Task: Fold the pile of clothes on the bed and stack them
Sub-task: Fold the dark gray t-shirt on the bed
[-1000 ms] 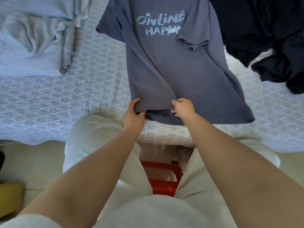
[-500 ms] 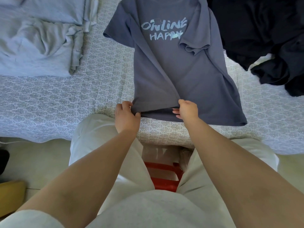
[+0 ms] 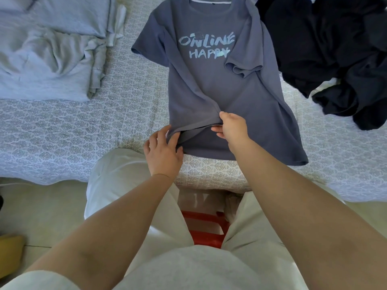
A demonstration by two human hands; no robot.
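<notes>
A slate-blue T-shirt printed "ONLINE HAPPY" lies face up on the patterned bed cover, its right sleeve folded in over the chest. My left hand lies at the shirt's lower left hem corner, fingers spread and fairly straight, the fingertips tucked at the lifted hem. My right hand pinches the top layer of the hem and lifts it a little off the layer beneath. A heap of dark navy clothes sits at the upper right.
Crumpled light grey-blue garments lie at the upper left of the bed. My knees in pale trousers press against the bed edge, with a red stool between them. A yellowish object sits on the floor at the lower left.
My left hand has loosened its grip on the hem corner and its fingers have spread out. My right hand still pinches the hem. The view has tilted up, showing the collar.
</notes>
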